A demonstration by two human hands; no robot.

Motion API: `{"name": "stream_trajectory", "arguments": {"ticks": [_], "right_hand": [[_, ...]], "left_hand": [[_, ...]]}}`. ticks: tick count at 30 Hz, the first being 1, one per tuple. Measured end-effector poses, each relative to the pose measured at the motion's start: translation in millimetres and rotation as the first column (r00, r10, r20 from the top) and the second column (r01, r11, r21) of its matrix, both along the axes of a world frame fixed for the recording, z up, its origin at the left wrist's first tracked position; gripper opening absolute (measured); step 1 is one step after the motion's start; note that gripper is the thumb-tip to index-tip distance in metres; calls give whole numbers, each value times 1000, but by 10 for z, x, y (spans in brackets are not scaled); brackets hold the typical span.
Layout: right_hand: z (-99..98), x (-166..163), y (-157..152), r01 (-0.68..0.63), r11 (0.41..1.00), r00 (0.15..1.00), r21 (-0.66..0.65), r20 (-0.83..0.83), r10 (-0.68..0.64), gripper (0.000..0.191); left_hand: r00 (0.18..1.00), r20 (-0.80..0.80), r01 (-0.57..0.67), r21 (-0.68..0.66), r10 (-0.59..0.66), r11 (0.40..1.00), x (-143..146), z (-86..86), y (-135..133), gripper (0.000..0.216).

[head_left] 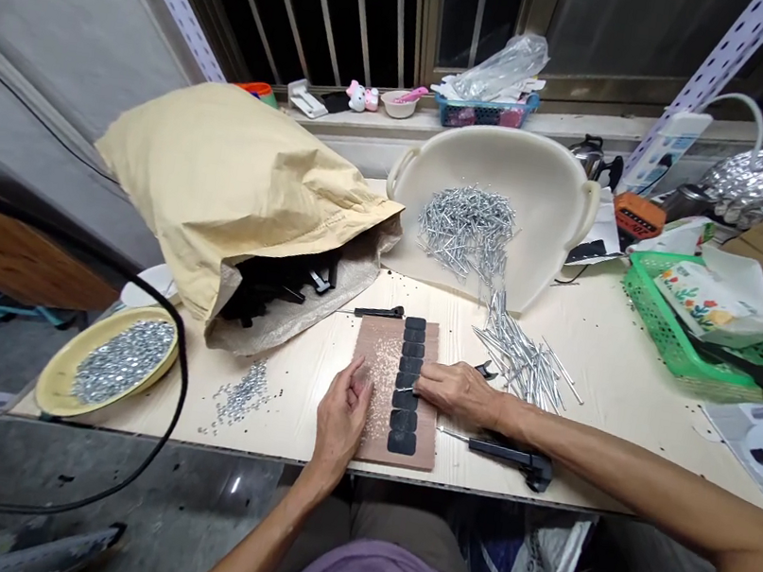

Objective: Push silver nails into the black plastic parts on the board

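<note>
A brown board (377,438) lies before me near the table's front edge, with a column of black rounded pads (403,420) on it and pale specks over its left half. My right hand (458,391) is closed over the board's right side, its fingertips pinching a thin metal pin (404,390) at one of the pads. At the board's left edge rests my left hand (342,414), fingers curled with thumb and forefinger together; what they hold, if anything, is too small to make out. Black tools with thin metal shafts lie beside the board (506,454) and behind it (379,312).
Silver nail-like pins (469,227) fill part of a white basin (551,206) and spill onto the table. Small metal pieces (126,363) sit in a yellow bowl (54,390), with more loose nearby (243,394). A paper sack (228,158) holds black parts. A green basket (660,342) stands right.
</note>
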State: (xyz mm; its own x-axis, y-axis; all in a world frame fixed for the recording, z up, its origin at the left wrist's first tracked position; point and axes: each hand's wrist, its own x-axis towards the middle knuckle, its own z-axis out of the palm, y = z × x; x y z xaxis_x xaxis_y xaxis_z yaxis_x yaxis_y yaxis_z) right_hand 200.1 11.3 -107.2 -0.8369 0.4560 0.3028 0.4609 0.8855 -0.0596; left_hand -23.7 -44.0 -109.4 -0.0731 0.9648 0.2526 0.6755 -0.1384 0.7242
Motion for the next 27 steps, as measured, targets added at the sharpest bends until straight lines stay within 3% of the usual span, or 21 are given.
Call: {"name": "stream_trajectory", "arguments": {"ticks": [7,13,16,20,27], "right_hand": [[17,-68,-9,143,987,988,-76,-54,-148,32],[114,-79,-113,277,958,960,-76,64,-273,25],[134,-58,-209,404,914,900,-23,187,-393,20],[142,-22,-257,425,904,864,-37,314,-394,19],[220,134,164,501,865,785,-26,435,-442,28]], "left_hand": [[942,-228,256,9,-247,967,212,46,22,27],[882,-334,332,-62,-333,941,289,91,125,27],[877,-347,336,-54,-334,940,294,100,132,25],[911,-281,303,-41,-302,952,297,109,107,25],[983,-107,153,29,-149,988,144,94,-14,33]]}}
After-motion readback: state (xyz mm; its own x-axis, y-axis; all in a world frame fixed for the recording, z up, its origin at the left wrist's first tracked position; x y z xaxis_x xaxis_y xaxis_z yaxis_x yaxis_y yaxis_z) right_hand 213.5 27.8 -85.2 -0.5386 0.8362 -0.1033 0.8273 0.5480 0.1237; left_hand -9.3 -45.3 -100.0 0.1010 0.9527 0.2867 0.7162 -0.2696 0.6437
